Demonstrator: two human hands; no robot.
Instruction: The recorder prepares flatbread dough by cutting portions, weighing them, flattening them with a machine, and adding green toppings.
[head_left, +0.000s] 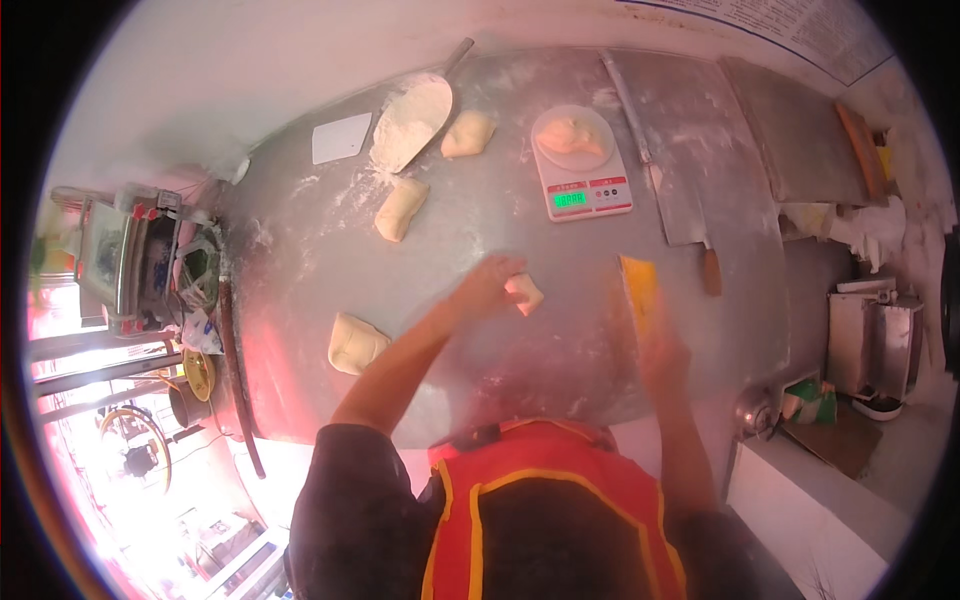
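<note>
My left hand (487, 289) reaches over the floured metal worktop (465, 360), its fingers around one side of a small dough piece (526, 294). To the right, my right hand (664, 356) grips a yellow dough scraper (640, 289); both are motion-blurred. Beyond them stands a white digital kitchen scale (589, 196) with its display lit and a dough lump (574, 136) on its round platform. Larger dough pieces lie left of my left hand: one by my forearm (358, 343), one farther back (402, 209), and one beside the flour scoop (468, 134).
The metal scoop (448, 94) holds a flour heap (411, 120). Left of it lies a white flat scraper (341, 138). Right of the scale are a long rod (626, 105) and a broad-bladed knife (679, 206) with a wooden handle. A metal box (874, 341) stands far right.
</note>
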